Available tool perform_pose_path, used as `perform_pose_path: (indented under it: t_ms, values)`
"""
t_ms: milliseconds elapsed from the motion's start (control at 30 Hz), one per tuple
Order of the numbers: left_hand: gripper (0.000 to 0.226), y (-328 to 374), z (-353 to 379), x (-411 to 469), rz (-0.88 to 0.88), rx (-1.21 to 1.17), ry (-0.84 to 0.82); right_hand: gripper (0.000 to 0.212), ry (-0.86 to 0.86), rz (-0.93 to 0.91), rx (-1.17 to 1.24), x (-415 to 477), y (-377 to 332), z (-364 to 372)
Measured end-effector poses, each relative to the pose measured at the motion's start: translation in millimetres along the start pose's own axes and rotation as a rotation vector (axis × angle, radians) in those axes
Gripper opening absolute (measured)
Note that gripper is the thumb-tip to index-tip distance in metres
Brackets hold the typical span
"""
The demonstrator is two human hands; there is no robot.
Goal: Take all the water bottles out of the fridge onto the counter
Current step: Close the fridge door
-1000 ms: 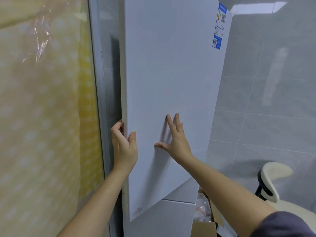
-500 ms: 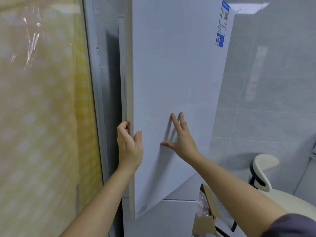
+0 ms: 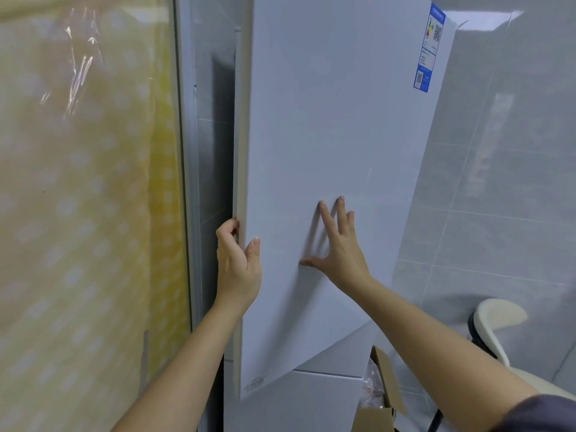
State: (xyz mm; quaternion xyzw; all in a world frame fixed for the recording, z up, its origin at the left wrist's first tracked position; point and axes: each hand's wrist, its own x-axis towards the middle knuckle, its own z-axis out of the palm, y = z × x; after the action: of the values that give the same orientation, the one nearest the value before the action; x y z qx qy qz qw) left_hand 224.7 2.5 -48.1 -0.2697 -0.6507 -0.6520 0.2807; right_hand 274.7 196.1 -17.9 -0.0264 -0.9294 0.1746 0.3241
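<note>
While our left hand (image 3: 238, 266) curls its fingers round the left edge of the white fridge door (image 3: 327, 120), thumb lying on the front, our right hand (image 3: 339, 254) rests flat on the door's face, fingers straight and slightly spread, thumb out to the left. The door stands a little ajar and hides the inside, so we cannot see the water bottles. A blue label (image 3: 428, 48) sits near its upper right corner; a cardboard box (image 3: 378, 413) stands low beside the fridge.

A yellow patterned sheet (image 3: 78, 213) filled the left side behind a pale gray frame (image 3: 187, 182). Gray wall tiles (image 3: 514, 182) covered the far right. Near the bottom right stood a cream chair (image 3: 498, 319) and, left of it, an open cardboard box (image 3: 374, 416) holding crinkled plastic (image 3: 371, 385).
</note>
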Motion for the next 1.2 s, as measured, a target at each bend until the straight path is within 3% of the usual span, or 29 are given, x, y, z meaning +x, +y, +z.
perform_pose_path:
  t_ms: [233,667,1200]
  values:
    - [0.033,-35.1,-8.1,38.2,-0.008,-0.074,-0.04,0.126,-0.023,-0.032,-0.222,37.6,-10.9,23.8]
    - [0.025,-120.9,-11.1,138.8,-0.137,-0.177,-0.153,0.124,0.029,0.115,-0.4,111.2,-26.0,95.5]
    - [0.024,-168.5,8.2,194.1,-0.212,-0.151,-0.08,0.116,0.028,0.248,-0.494,158.4,-27.0,131.7]
